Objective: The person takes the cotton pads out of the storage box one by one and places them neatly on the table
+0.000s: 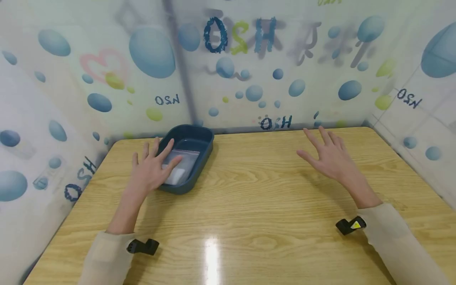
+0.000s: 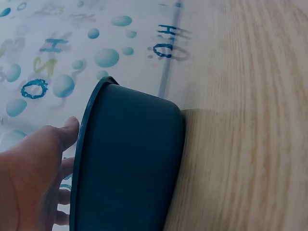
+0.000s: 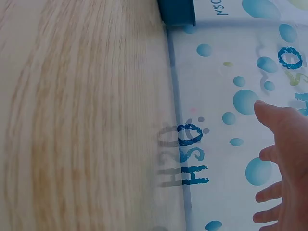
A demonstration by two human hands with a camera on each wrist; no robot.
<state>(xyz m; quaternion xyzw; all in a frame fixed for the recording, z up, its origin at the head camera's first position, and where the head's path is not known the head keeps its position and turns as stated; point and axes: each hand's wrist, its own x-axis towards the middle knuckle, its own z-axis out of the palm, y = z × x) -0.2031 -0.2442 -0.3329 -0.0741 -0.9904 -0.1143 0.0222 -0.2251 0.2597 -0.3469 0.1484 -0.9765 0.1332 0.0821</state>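
Observation:
A dark blue plastic basin (image 1: 194, 180) stands on the table toward the back left. Inside it lies a clear zip bag (image 1: 187, 158) with something white in its lower part. My left hand (image 1: 151, 170) is spread over the basin's left side, fingers straight, overlapping the rim in the head view and holding nothing. From the left wrist, the basin's side (image 2: 130, 154) fills the middle, with the hand beside its rim. Over the table's right half, my right hand (image 1: 329, 156) hovers with fingers spread and nothing in them.
The wooden table (image 1: 256, 209) meets a pale wall (image 1: 242, 107) at the back, printed with blue bubbles and lettering. Similar walls close in on the left and right. Small black devices are strapped at both sleeves, the left one (image 1: 144, 246) and the right one (image 1: 350, 225).

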